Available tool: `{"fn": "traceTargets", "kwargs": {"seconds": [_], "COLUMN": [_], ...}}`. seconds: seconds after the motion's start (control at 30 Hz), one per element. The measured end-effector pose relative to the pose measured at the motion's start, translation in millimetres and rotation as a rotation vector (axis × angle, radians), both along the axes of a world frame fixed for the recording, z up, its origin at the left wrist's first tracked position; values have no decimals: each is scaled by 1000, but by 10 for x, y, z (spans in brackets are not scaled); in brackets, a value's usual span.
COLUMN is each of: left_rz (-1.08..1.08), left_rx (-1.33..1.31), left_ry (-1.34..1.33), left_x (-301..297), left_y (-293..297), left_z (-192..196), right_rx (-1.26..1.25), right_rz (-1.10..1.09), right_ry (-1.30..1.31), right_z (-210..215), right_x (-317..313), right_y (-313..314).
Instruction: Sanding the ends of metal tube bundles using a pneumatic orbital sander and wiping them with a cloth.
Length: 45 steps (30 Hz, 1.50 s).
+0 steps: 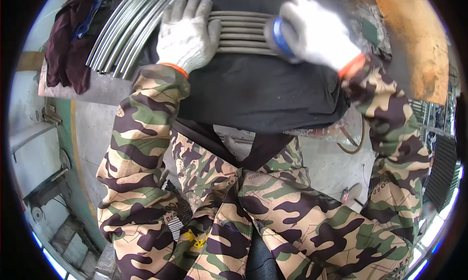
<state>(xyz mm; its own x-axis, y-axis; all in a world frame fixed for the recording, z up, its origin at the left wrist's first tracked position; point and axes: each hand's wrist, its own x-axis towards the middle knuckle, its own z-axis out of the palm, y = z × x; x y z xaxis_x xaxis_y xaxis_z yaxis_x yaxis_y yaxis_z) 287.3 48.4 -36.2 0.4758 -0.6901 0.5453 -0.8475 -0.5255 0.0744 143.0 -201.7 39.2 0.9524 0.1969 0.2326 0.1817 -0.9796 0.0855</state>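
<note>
Left hand (186,38), white-gloved: opened flat, fingers extended and slightly parted, palm down on the grey rods (243,37). Right hand (317,33), white-gloved, blurred: curled around a blue round tool (282,36) against the same rods. Rods: side by side across black cloth (258,92), between the hands. Shiny tubes (131,29): bundled, beside left hand.

Left hand (187,36) flat on rods (243,37)
</note>
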Motion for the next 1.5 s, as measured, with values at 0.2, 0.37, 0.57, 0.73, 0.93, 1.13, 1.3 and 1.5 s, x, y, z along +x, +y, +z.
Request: {"fn": "traceTargets", "kwargs": {"seconds": [0.2, 0.37, 0.57, 0.73, 0.93, 1.13, 1.3, 1.5], "left_rz": [-2, 54, 11, -46, 45, 30, -13, -66], "left_rx": [45, 210, 175, 104, 244, 219, 147, 64], "left_ry": [-70, 126, 20, -103, 98, 141, 108, 120], "left_x": [56, 40, -4, -20, -122, -91, -167, 66], "left_y": [25, 32, 110, 145, 195, 163, 151, 156], "left_z": [-36, 142, 50, 35, 154, 104, 90, -10], "right_rx": [-18, -19, -47, -68, 7, 1, -16, -26], "right_rz": [-212, -86, -50, -222, -56, -232, -20, -206], "right_ry": [33, 38, -4, 30, 51, 93, 7, 35], "right_z": [-70, -6, -61, -81, -70, -59, -73, -59], "right_x": [-11, -254, -250, -101, -267, 62, -279, 219], "right_y": [-465, -432, -416, -493, -260, -464, -226, -332]}}
